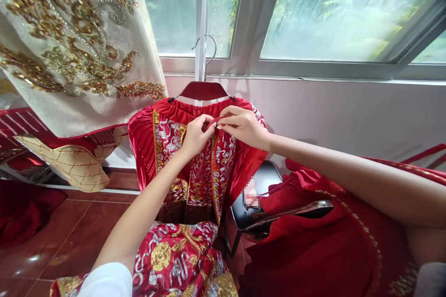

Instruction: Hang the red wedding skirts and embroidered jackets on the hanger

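Observation:
A red garment (195, 167) with silver and gold embroidery hangs from a dark red hanger (202, 90) below the window. My left hand (195, 135) and my right hand (240, 125) meet at its upper front. Both pinch a thin red strap or tie (211, 123) at the neckline, fingers closed on it. The garment's lower part spills over my lap (177, 260).
A cream cloth with gold beadwork (69, 51) hangs at the upper left. A black chair (261, 195) stands to the right, draped with red fabric (313, 241). Red-brown floor tiles (69, 232) lie at the left. The window frame (244, 65) runs across the back.

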### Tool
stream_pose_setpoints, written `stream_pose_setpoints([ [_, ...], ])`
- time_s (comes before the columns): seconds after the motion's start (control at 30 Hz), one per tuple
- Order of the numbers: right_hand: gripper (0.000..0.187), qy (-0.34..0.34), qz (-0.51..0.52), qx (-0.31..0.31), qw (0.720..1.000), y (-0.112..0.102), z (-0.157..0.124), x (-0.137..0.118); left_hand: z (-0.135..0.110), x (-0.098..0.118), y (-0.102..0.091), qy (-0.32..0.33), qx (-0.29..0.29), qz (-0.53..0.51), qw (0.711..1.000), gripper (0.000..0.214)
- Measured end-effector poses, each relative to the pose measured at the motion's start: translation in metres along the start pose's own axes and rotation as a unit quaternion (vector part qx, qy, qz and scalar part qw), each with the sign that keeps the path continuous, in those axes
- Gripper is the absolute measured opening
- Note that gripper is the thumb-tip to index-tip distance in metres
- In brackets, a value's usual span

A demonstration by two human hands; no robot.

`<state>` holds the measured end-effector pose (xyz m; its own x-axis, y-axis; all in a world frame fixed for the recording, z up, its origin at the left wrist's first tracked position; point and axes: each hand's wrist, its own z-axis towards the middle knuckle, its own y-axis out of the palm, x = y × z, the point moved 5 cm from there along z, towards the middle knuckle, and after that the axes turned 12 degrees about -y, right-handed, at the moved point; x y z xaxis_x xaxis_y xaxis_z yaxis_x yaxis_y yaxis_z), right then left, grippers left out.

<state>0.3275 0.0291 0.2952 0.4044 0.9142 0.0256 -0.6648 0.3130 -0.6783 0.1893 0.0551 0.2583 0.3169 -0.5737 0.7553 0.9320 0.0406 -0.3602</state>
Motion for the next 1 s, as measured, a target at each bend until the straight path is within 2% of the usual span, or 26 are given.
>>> stream_pose_setpoints([
  [0.13,0.016,0.089,0.085,0.069,0.990,-0.007,0.001,0.001,0.001,-0.003,-0.001,-0.028,-0.002,-0.037,0.999,0.017],
  [0.2,0.013,0.112,0.103,0.087,0.985,-0.008,0.001,0.001,0.000,-0.003,0.000,-0.030,-0.001,-0.048,0.998,0.017],
  [0.3,0.011,0.134,0.085,0.077,0.984,-0.007,0.000,0.004,-0.002,-0.002,0.000,-0.020,0.007,-0.046,0.999,0.018],
  [0.4,0.019,0.137,0.049,0.060,0.988,-0.005,0.000,0.006,-0.004,-0.001,0.001,-0.018,0.009,-0.037,0.999,0.020],
  [0.57,0.019,-0.006,-0.092,-0.002,0.996,-0.002,0.003,-0.008,-0.001,-0.005,0.001,-0.064,-0.030,-0.117,0.991,0.034],
  [0.77,0.026,-0.171,-0.209,-0.042,0.962,0.001,-0.005,-0.013,0.007,0.000,0.003,-0.072,-0.096,-0.168,0.978,0.042],
  [0.9,0.024,-0.207,-0.225,-0.056,0.951,0.002,-0.009,-0.012,0.008,-0.002,0.002,-0.127,-0.135,-0.229,0.956,0.035],
  [1.0,0.023,-0.228,-0.229,-0.057,0.945,0.001,-0.010,-0.014,0.007,0.001,0.000,-0.152,-0.164,-0.232,0.947,0.031],
])
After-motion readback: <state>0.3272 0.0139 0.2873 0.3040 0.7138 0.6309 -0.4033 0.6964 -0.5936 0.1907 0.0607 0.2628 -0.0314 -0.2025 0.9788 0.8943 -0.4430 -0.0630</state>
